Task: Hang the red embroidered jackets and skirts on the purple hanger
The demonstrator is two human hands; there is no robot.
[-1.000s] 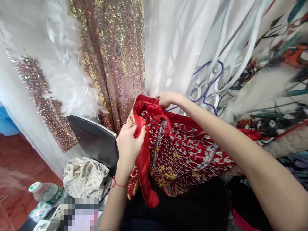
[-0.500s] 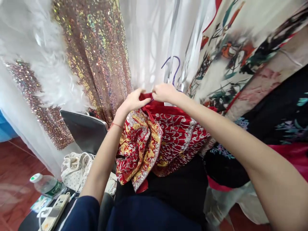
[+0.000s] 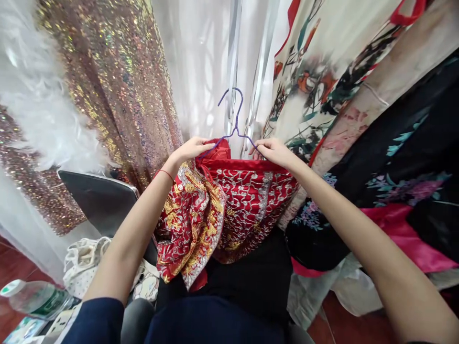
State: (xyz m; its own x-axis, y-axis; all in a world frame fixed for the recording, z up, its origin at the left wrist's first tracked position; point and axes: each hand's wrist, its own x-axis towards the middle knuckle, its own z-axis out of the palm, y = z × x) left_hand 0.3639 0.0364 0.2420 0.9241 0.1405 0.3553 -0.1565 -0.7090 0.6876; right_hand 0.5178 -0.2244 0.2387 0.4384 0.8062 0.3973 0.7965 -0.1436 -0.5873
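between the two raised arms, at mid-frame, hangs a red jacket (image 3: 247, 200) stitched in silver and gold, slung on a purple hanger (image 3: 234, 125) whose hook stands upright above the collar. left hand (image 3: 188, 149) is closed on the left shoulder of the jacket, fingers curled over the cloth right where the hanger's wire arm runs under it; a red string (image 3: 164, 173) circles that wrist. right hand (image 3: 274, 152) pinches the opposite shoulder seam, closed on the cloth and on the other end of the wire, so the jacket's top edge stretches straight between both hands and the body of it drops below them. the left front panel folds forward and hangs lower than the rest, its gold side showing. behind the jacket stand white gauze (image 3: 204, 62) and, to the left, a sequin dress (image 3: 107, 95) with white feathers (image 3: 39, 119) beside it. to the right hang a floral robe (image 3: 322, 71) and a black robe (image 3: 412, 157) with pink lining, the black one just beside the jacket's right edge. lower left sit a dark chair back (image 3: 100, 200), a spotted bag (image 3: 84, 263) and a bottle (image 3: 32, 298) on its side.
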